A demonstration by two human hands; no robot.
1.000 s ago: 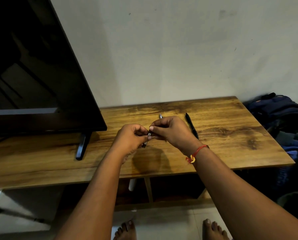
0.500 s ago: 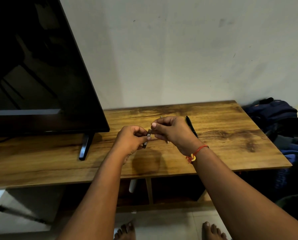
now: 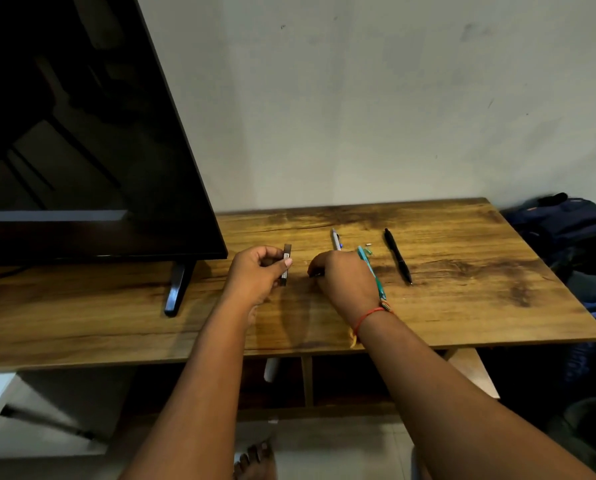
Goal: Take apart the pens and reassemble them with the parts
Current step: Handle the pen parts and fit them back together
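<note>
Hands pulled apart: left hand [image 3: 255, 275] pinches dark pen barrel [image 3: 286, 268] upright; right hand [image 3: 345, 282] pinches small dark part [image 3: 316, 274]; black pen [image 3: 397, 256] at its 3 o'clock.

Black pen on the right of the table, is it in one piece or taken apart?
In one piece, it seems: the black pen lies on the table as one unbroken length, untouched.

The table top [image 3: 463, 306] is wood-grain with a dull sheen, the black pen [image 3: 397, 256] glossy plastic (television screen [image 3: 64, 133] equally glossy)
</note>
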